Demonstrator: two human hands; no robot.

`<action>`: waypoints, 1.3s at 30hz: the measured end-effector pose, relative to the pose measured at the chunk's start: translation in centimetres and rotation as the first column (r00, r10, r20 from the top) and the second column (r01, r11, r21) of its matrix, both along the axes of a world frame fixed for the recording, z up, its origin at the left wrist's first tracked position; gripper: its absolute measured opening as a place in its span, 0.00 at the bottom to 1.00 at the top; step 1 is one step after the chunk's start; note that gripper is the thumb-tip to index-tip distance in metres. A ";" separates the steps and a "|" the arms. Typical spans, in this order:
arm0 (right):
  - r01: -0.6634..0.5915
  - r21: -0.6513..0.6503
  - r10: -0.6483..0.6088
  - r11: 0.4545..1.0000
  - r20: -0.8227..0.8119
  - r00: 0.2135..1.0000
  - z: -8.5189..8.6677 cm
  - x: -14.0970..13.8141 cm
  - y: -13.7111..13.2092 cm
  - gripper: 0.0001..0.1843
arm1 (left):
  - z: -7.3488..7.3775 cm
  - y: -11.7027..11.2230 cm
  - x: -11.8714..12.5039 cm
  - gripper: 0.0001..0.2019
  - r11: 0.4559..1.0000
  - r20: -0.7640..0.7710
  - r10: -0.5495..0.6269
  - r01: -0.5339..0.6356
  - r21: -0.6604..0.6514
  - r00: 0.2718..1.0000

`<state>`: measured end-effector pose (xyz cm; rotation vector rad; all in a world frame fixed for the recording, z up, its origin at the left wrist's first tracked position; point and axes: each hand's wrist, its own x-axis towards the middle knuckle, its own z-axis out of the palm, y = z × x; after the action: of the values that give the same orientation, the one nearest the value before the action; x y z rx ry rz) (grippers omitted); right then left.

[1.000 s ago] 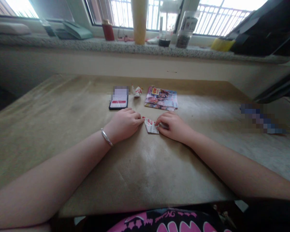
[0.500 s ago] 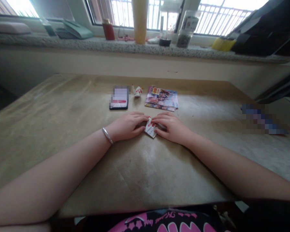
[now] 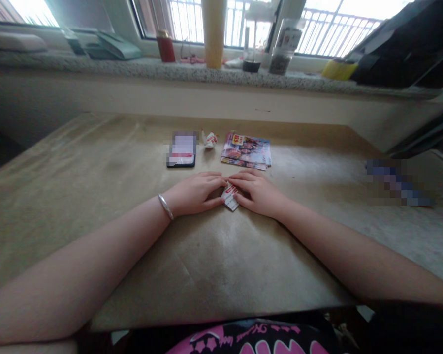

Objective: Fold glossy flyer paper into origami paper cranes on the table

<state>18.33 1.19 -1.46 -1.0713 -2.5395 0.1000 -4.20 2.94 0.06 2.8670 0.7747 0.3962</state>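
A small folded piece of printed paper [image 3: 230, 197], white with red marks, lies on the brown table [image 3: 96, 172] between my two hands. My left hand [image 3: 195, 192], with a silver bracelet on its wrist, pinches the paper's left side with fingers closed on it. My right hand [image 3: 256, 192] presses and grips the paper's right side, fingertips meeting those of the left hand over the top. Most of the paper is hidden under the fingers.
Beyond the hands lie a phone [image 3: 182, 149], a small folded paper figure [image 3: 209, 139] and a stack of colourful printed sheets [image 3: 246, 150]. A blurred object [image 3: 398, 182] lies at the right. The stone windowsill [image 3: 133, 69] holds jars, a red cup and a yellow cylinder.
Both hands have closed in over the paper; the fingertips now meet on top of it. The paper is smaller and more covered than a second ago.
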 end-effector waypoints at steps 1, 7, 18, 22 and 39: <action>0.003 0.003 -0.003 1.000 0.013 1.000 -0.1 0.0 0.0 0.23 | 0.0 0.0 0.0 0.18 1.000 0.002 -0.009 0.009 0.009 1.000; 0.037 0.033 -0.040 0.999 0.087 0.995 0.0 -0.1 0.0 0.24 | -0.1 0.0 0.1 0.15 1.000 0.003 0.014 -0.014 0.007 1.000; 0.114 -0.010 -0.110 0.993 0.167 0.980 0.3 -0.2 -0.2 0.27 | -0.3 -0.1 0.4 0.13 0.990 0.013 -0.096 0.094 0.107 0.995; 0.119 -0.008 -0.116 0.993 0.159 0.980 0.1 0.0 0.0 0.29 | 0.0 -0.2 0.2 0.14 0.988 -0.012 -0.122 0.123 0.098 0.992; 0.075 -0.037 -0.076 0.997 -0.039 0.996 -0.2 0.8 0.3 0.20 | -0.2 -0.6 0.5 0.17 0.987 -0.006 0.154 -0.153 0.056 0.988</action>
<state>19.09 1.51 -1.68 -1.1659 -2.4668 0.1451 -3.74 2.36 -0.13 2.8714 1.0059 0.4276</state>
